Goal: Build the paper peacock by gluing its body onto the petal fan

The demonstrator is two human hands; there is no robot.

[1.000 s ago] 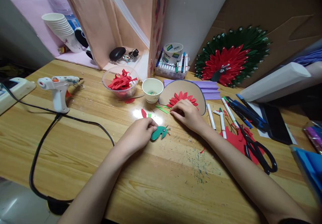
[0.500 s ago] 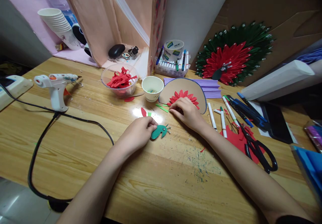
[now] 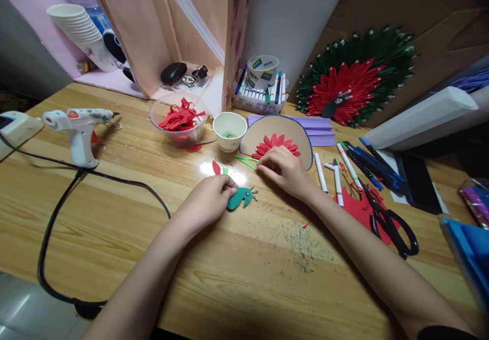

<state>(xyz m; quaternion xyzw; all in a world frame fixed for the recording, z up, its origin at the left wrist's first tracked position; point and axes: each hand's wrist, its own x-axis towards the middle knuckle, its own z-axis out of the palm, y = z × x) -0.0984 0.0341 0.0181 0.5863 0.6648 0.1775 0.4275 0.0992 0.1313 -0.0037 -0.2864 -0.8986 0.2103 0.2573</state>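
Observation:
My left hand [image 3: 210, 197] is closed on a green paper bird cutout [image 3: 240, 197]. It has a round eye and thin strands on its head, and lies low over the wood. A loose red petal [image 3: 216, 167] and a small green scrap [image 3: 225, 171] lie just beyond these fingers. My right hand [image 3: 284, 172] pinches at the tip of the green paper strips [image 3: 244, 161], its thumb and forefinger together. Behind that hand, red petals [image 3: 277, 144] form a fan on a rounded cardboard piece [image 3: 301, 132] edged in blue, partly hidden by my fingers.
A paper cup [image 3: 229, 132] and a clear bowl of red scraps [image 3: 179, 118] stand behind my hands. At left sits a glue gun [image 3: 82, 131] with its cord. Right of my forearm lie markers [image 3: 320, 172], black scissors [image 3: 389, 223] and red paper [image 3: 355, 207]. A red-green fan ornament [image 3: 355, 80] leans behind.
The whole view has shifted slightly. Both hands keep nearly the same positions, the left one still on the green bird cutout and the right one by the green strips.

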